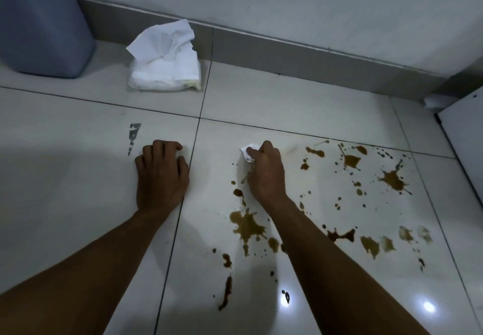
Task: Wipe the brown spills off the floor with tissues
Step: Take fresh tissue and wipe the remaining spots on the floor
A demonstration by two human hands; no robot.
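Glossy floor tiles (78,130) | right hand (265,172) grips crumpled tissue (248,151) | left hand (160,170) curled, empty

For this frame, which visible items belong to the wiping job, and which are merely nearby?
In the job: right hand gripping a crumpled tissue; brown spills; tissue pack; left hand resting on the floor.
Nearby only: blue bin; grey marks.

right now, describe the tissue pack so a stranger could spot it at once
Start at the blue bin in the far left corner by the wall. Just to its right, against the grey skirting, lies the tissue pack. It is the only white bundle with a loose sheet sticking up from its top.
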